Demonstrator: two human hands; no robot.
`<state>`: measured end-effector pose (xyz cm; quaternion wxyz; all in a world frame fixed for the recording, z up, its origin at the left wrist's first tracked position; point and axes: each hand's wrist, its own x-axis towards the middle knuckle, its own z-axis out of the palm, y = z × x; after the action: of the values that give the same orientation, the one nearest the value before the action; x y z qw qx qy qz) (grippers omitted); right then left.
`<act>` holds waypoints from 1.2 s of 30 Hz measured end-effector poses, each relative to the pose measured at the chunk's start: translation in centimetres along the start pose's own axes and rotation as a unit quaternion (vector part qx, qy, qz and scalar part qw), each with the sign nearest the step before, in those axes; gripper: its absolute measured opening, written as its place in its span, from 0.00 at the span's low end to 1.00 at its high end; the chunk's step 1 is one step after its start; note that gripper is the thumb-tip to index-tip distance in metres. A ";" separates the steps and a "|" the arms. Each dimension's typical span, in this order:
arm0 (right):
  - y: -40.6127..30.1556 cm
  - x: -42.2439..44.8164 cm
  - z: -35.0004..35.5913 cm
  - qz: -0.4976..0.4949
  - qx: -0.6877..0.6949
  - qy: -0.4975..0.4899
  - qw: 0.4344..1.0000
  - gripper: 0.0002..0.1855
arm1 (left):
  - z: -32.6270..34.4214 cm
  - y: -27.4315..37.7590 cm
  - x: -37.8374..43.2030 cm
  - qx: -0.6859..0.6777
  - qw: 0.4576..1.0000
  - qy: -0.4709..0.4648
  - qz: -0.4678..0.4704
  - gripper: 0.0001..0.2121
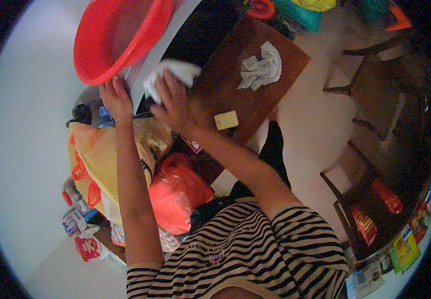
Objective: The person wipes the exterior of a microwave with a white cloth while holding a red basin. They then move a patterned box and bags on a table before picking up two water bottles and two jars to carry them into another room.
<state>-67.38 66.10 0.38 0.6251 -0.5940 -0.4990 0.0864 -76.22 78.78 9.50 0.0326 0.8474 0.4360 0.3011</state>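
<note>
My right hand (172, 102), blurred, presses a white cloth (178, 73) against the lower part of a glossy black panel with a silver frame (152, 56), seemingly a flat-screen television. My left hand (116, 99) is raised at the panel's left edge. Its fingertips meet the lower rim of a red plastic basin (144, 52); whether they grip the rim or the frame is hard to tell. On the brown wooden tabletop (234, 97) lie a crumpled whitish cloth (262, 67) and a small yellow block (226, 120).
A yellow bag (99, 149) and a red plastic bag (180, 194) crowd the space below my arms. Small packets (88, 248) lie at the lower left. Dark wooden chairs (350, 89) stand on the right, by a table bearing red packets (365, 224). A red round container (261, 8) is at the top.
</note>
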 end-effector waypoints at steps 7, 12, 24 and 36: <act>8.2 14.6 -5.6 0.104 0.107 0.269 0.952 0.32 | 0.2 -0.5 0.0 -0.032 0.999 0.007 -0.024 0.17; 12.9 5.2 -0.2 0.332 0.176 0.237 0.896 0.35 | 0.6 -0.9 0.1 -0.008 1.000 0.007 -0.012 0.17; 8.7 15.3 -7.0 0.076 0.020 0.188 0.979 0.36 | 0.5 -1.7 -0.7 -0.042 0.997 -0.006 -0.057 0.16; 11.3 4.0 1.1 0.380 0.243 0.252 0.856 0.39 | 0.6 -1.5 -1.3 -0.071 0.991 -0.008 -0.117 0.17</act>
<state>-60.77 72.79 -7.16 0.7724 -0.5683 -0.0226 0.2829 -77.59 78.87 7.89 0.1315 0.7888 0.5091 0.3185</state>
